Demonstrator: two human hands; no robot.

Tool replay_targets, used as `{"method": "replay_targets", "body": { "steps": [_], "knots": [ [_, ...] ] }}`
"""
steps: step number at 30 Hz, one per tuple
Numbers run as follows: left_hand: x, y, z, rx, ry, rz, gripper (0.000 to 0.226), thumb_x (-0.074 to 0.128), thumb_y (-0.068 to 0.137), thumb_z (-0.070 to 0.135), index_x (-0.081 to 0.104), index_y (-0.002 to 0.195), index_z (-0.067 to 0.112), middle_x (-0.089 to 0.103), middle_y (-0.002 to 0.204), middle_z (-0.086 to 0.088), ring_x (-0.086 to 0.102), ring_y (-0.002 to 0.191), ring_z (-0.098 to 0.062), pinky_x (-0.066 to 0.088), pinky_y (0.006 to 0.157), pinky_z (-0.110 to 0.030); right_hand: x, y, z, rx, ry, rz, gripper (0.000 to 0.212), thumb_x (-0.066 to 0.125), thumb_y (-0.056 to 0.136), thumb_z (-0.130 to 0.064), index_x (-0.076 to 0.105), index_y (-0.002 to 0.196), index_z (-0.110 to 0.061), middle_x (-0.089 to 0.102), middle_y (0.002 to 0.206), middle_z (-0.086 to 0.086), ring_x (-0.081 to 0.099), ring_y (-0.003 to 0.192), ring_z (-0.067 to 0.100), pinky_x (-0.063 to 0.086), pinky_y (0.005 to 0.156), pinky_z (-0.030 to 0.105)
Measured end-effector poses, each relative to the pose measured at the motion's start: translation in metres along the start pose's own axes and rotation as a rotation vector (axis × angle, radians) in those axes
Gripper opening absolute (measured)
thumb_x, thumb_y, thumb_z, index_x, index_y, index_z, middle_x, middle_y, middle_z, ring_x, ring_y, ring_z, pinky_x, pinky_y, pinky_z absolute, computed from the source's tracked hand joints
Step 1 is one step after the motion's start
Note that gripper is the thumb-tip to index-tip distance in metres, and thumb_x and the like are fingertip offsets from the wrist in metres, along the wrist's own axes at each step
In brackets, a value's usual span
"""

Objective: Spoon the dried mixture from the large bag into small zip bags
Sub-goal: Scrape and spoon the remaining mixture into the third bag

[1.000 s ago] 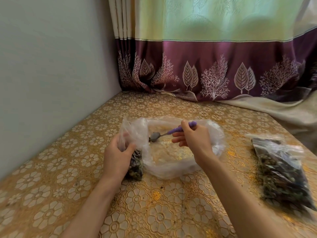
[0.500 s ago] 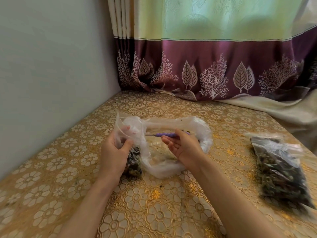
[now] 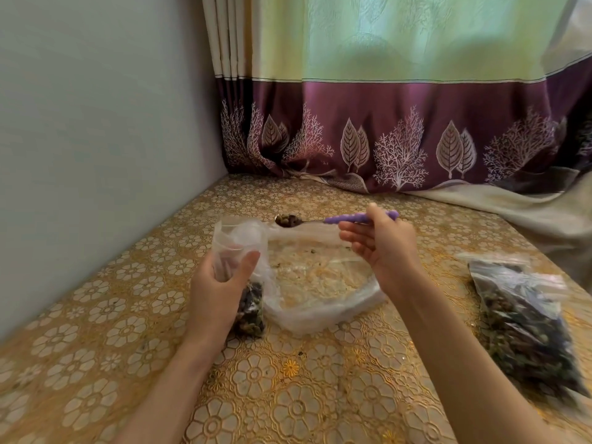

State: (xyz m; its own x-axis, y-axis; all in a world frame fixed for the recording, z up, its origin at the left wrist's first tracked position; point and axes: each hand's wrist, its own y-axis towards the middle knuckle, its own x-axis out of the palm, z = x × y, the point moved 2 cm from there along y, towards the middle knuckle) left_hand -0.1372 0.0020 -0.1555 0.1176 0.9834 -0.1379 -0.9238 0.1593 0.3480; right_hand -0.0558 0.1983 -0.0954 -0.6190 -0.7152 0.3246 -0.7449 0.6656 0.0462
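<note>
Lifted since the earlier frame, my spoon (image 3: 290,220) now rides loaded above the small zip bag (image 3: 241,251).

My right hand (image 3: 382,243) pinches the purple handle, lower fingers (image 3: 352,230) loosely spread; my left hand (image 3: 221,291) grips the small bag upright, dried mixture (image 3: 251,310) at its bottom. Nearly emptied, the large bag (image 3: 320,283) lies between my hands on the counter (image 3: 96,315); a filled bag (image 3: 525,318) lies well right.

Head camera looks forward and down, close over the table (image 3: 96,315).

Home room — patterned curtain (image 3: 400,139), floral-clothed table (image 3: 96,331), plain wall (image 3: 96,123)
</note>
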Motion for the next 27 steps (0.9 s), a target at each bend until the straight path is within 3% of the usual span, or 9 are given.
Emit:
{"method": "replay_targets", "body": {
  "steps": [2, 5, 8, 13, 16, 18, 21, 24, 27],
  "knots": [
    [-0.001, 0.001, -0.001, -0.006, -0.009, 0.010, 0.066, 0.060, 0.063, 0.068, 0.060, 0.100, 0.014, 0.063, 0.101, -0.021, 0.059, 0.084, -0.031, 0.050, 0.077, -0.045, 0.001, -0.003, -0.013, -0.046, 0.032, -0.020, 0.036, 0.044, 0.099, -0.019, 0.064, 0.075, -0.001, 0.072, 0.066, 0.009, 0.064, 0.052, 0.013, 0.046, 0.044, 0.016],
    [-0.001, 0.000, 0.000, -0.025, -0.036, -0.012, 0.060, 0.062, 0.060, 0.069, 0.058, 0.099, 0.024, 0.067, 0.098, -0.001, 0.062, 0.092, -0.016, 0.049, 0.076, -0.027, 0.009, -0.011, -0.026, -0.065, 0.095, -0.099, 0.036, 0.042, 0.100, -0.020, 0.064, 0.079, 0.000, 0.072, 0.065, 0.008, 0.064, 0.052, 0.010, 0.046, 0.042, 0.015],
    [0.000, 0.001, 0.000, -0.056, -0.050, -0.023, 0.045, 0.066, 0.060, 0.062, 0.053, 0.095, 0.038, 0.063, 0.108, 0.011, 0.060, 0.101, -0.004, 0.049, 0.088, -0.028, 0.020, -0.022, -0.029, -0.117, 0.071, -0.206, 0.038, 0.042, 0.100, -0.020, 0.063, 0.074, -0.002, 0.072, 0.067, 0.009, 0.065, 0.053, 0.011, 0.047, 0.043, 0.015],
    [0.000, 0.002, 0.000, -0.056, -0.098, 0.002, 0.050, 0.069, 0.062, 0.051, 0.053, 0.105, 0.029, 0.064, 0.106, 0.010, 0.061, 0.095, 0.003, 0.049, 0.079, -0.021, 0.037, -0.036, -0.025, -0.252, -0.132, -0.376, 0.035, 0.044, 0.098, -0.014, 0.065, 0.072, -0.006, 0.074, 0.074, 0.009, 0.065, 0.058, 0.016, 0.048, 0.046, 0.018],
    [-0.001, 0.001, 0.003, -0.028, -0.101, 0.050, 0.044, 0.066, 0.058, 0.060, 0.050, 0.091, 0.034, 0.063, 0.088, 0.010, 0.061, 0.073, 0.005, 0.045, 0.059, -0.013, 0.039, -0.037, -0.026, -0.269, -0.176, -0.441, 0.027, 0.044, 0.096, -0.008, 0.066, 0.080, -0.005, 0.074, 0.078, 0.008, 0.065, 0.061, 0.017, 0.047, 0.047, 0.021],
    [-0.001, 0.002, 0.004, -0.032, -0.088, 0.069, 0.045, 0.066, 0.057, 0.061, 0.047, 0.088, 0.034, 0.061, 0.086, 0.011, 0.058, 0.070, 0.004, 0.043, 0.060, -0.016, 0.038, -0.035, -0.028, -0.264, -0.162, -0.464, 0.022, 0.044, 0.095, -0.005, 0.064, 0.089, -0.002, 0.075, 0.081, 0.008, 0.065, 0.063, 0.018, 0.047, 0.047, 0.021],
    [-0.001, 0.004, 0.003, -0.029, -0.050, 0.049, 0.051, 0.067, 0.053, 0.061, 0.045, 0.089, 0.033, 0.060, 0.090, 0.014, 0.057, 0.072, 0.015, 0.041, 0.065, -0.017, 0.034, -0.031, -0.029, -0.264, -0.099, -0.453, 0.022, 0.043, 0.096, -0.007, 0.063, 0.091, 0.001, 0.074, 0.083, 0.011, 0.063, 0.063, 0.018, 0.046, 0.048, 0.020],
    [-0.001, 0.005, -0.002, -0.050, -0.017, -0.002, 0.072, 0.067, 0.057, 0.059, 0.049, 0.116, 0.022, 0.060, 0.119, 0.004, 0.058, 0.104, -0.004, 0.047, 0.089, -0.031, 0.027, -0.026, -0.029, -0.264, -0.002, -0.325, 0.029, 0.042, 0.098, -0.014, 0.062, 0.082, -0.001, 0.073, 0.079, 0.013, 0.060, 0.057, 0.016, 0.044, 0.046, 0.020],
    [-0.001, 0.005, -0.003, -0.030, -0.006, -0.038, 0.070, 0.064, 0.062, 0.059, 0.055, 0.119, 0.019, 0.064, 0.115, -0.001, 0.060, 0.104, -0.014, 0.049, 0.092, -0.038, 0.016, -0.017, -0.027, -0.275, -0.003, -0.178, 0.035, 0.041, 0.100, -0.019, 0.061, 0.075, -0.003, 0.073, 0.075, 0.014, 0.058, 0.054, 0.016, 0.043, 0.045, 0.020]
  ]
}}
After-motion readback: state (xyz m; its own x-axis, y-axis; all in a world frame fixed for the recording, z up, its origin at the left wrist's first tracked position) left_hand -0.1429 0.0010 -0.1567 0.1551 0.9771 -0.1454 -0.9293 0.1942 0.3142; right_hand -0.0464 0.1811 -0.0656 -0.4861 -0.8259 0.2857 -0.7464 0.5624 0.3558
